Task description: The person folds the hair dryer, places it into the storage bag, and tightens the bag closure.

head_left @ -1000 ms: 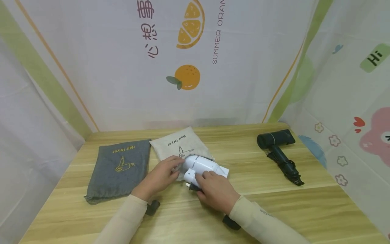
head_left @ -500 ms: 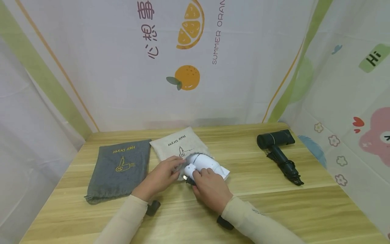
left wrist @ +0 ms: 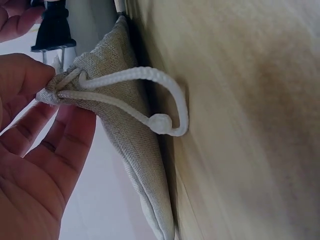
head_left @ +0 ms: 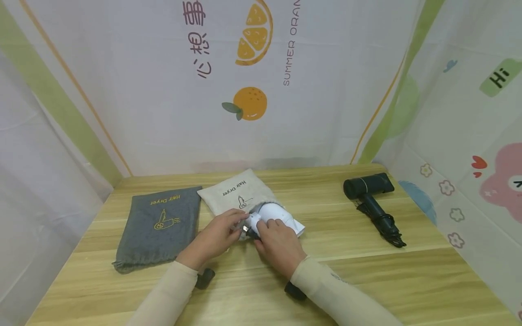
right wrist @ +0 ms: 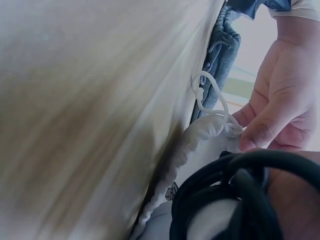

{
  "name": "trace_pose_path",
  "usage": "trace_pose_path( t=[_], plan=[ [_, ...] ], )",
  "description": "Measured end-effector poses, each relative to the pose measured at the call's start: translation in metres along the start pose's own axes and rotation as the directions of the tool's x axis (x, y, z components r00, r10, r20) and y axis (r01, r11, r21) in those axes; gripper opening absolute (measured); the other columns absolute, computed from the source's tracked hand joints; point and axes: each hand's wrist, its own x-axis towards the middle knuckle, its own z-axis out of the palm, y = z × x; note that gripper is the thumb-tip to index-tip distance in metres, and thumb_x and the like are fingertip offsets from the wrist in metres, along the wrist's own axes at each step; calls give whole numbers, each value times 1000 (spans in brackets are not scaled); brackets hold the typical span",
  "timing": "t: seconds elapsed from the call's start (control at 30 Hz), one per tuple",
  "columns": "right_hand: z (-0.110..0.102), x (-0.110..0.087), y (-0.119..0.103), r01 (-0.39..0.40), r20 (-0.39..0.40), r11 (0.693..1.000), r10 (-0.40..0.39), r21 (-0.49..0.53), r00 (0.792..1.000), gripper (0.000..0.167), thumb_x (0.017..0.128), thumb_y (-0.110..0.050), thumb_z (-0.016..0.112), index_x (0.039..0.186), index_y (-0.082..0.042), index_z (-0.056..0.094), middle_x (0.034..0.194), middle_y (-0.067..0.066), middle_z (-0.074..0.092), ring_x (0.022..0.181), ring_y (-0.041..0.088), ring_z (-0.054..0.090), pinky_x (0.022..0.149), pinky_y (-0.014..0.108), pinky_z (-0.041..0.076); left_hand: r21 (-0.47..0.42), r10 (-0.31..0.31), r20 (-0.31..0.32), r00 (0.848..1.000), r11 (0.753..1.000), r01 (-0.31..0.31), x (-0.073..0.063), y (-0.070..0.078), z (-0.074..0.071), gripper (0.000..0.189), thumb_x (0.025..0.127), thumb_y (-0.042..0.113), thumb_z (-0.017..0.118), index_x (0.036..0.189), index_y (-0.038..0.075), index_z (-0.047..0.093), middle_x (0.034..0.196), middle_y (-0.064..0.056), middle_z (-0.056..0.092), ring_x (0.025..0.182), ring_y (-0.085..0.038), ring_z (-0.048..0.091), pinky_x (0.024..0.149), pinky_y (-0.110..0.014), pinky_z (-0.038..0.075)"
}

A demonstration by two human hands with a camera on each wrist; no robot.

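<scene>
At the middle of the table lies a beige drawstring bag point(head_left: 224, 192) printed "Hair Dryer", its mouth held apart. My left hand point(head_left: 216, 235) pinches the rim of that mouth between thumb and fingers; the white drawstring point(left wrist: 181, 102) hangs beside it. My right hand point(head_left: 281, 244) grips a white hair dryer point(head_left: 274, 212) by its folded handle, and part of the dryer is inside the bag. Its black plug point(left wrist: 54, 31) points toward the left hand at the bag's rim. In the right wrist view, the coiled black cord point(right wrist: 192, 192) is wound by the handle.
A dark grey drawstring pouch point(head_left: 161, 231) with yellow print lies flat to the left. On the right rests a black hair dryer point(head_left: 371, 184) with its cord bundled round the handle. A printed curtain point(head_left: 326, 113) stands behind the wooden table point(head_left: 326, 258).
My right hand has moved left with the white hair dryer, which has gone further into the beige bag. The left hand stays at the rim.
</scene>
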Motion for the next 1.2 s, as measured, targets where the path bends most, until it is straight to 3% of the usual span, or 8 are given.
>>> trace_pose_path(
  t=[0.4,0.73,0.87,1.0,1.1,1.2],
  plan=[
    [4,6,-6,-36,63,998,33,45,997,37,84,-34,80,90,-10,53,72,4,54,64,22,55,49,32,44,-9,-5,-2,1000,1000,5,-1,0,-2,41,90,-2,67,130,-1,62,131,-9,60,95,-15,63,80,-31,54],
    [-1,10,0,-33,114,964,2,265,993,22,87,-19,76,87,-10,55,78,1,54,68,18,56,58,33,48,-28,31,-22,999,999,-32,-4,2,-2,40,87,-7,64,127,-1,65,127,-7,62,89,-13,60,78,-29,53],
    [-11,8,12,-24,21,949,19,314,1000,19,87,-18,75,84,-11,57,81,-1,55,68,14,52,58,31,46,-47,46,-7,999,998,-46,-4,0,-1,26,87,-6,65,112,1,70,122,-6,64,91,-15,64,80,-31,55],
    [-19,11,39,-57,-65,931,86,361,994,18,86,-17,75,91,-8,60,89,5,61,78,21,58,66,37,50,-65,64,-5,998,996,-65,-4,-1,0,10,87,0,69,94,7,67,115,-5,65,98,-18,64,85,-35,54],
    [-17,15,61,-137,14,890,145,436,989,26,88,-18,74,107,-4,62,110,13,64,103,30,60,86,45,51,-57,43,-17,999,997,-44,-4,0,3,14,87,5,72,99,8,64,112,-5,65,100,-20,63,87,-39,53],
    [-9,18,78,-224,186,833,148,507,971,47,91,-22,71,132,-4,56,139,19,52,130,35,48,105,50,40,-40,-2,9,1000,999,2,-4,2,7,33,87,12,75,116,3,63,116,-7,65,106,-23,62,93,-42,51]
  ],
)
